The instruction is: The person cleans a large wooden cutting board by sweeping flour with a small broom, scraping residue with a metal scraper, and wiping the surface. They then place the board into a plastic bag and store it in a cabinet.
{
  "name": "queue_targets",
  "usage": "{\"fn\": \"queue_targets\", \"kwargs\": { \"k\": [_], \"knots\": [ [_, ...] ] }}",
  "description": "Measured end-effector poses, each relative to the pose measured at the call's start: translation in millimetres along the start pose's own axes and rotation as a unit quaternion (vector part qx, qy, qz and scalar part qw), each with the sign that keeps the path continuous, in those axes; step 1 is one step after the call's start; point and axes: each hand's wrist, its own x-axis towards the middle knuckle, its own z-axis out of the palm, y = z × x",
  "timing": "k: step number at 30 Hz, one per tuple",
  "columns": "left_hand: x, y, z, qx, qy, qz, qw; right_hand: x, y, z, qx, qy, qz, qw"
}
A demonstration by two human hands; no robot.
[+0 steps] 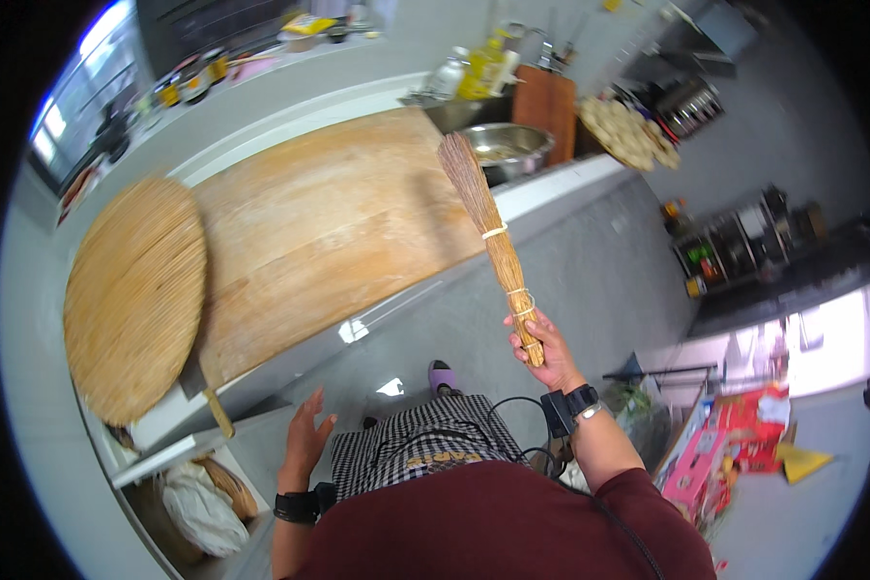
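Note:
My right hand (544, 351) grips the bound handle of a straw whisk broom (504, 254). The broom points up and away, its bristle end near the right front corner of a large wooden board (319, 225). White ties wrap the broom in several places, and the board's surface looks dusted with flour. My left hand (307, 438) is empty, fingers apart, in front of the counter beside my checked apron (420, 438). A round slatted lid or tray (138, 297) leans over the board's left end. Below it a cleaver's wooden handle (219, 415) juts past the counter edge.
A steel basin (507, 145) sits at the sink, with an upright brown cutting board (544, 109) and bottles (482, 69) behind. Further right is a tray of pale dough pieces (627, 134). An open drawer (181, 464) at lower left holds a white bag (203, 511). Jars (192, 80) line the sill.

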Motion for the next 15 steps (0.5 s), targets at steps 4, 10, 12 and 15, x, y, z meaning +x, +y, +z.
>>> {"fn": "queue_targets", "kwargs": {
  "k": [4,10,12,15],
  "knots": [
    [19,1,11,0.043,-0.053,0.028,0.997,-37,0,-48,0.075,0.028,-0.010,0.997],
    [26,34,12,0.036,-0.061,0.039,0.997,-6,17,-26,0.030,-0.077,0.047,0.996],
    [22,51,3,0.018,-0.083,0.050,0.995,14,29,9,-0.052,-0.133,0.076,0.987],
    [3,78,-10,-0.203,-0.071,0.051,0.975,42,42,78,-0.125,-0.287,0.165,0.935]
  ]
}}
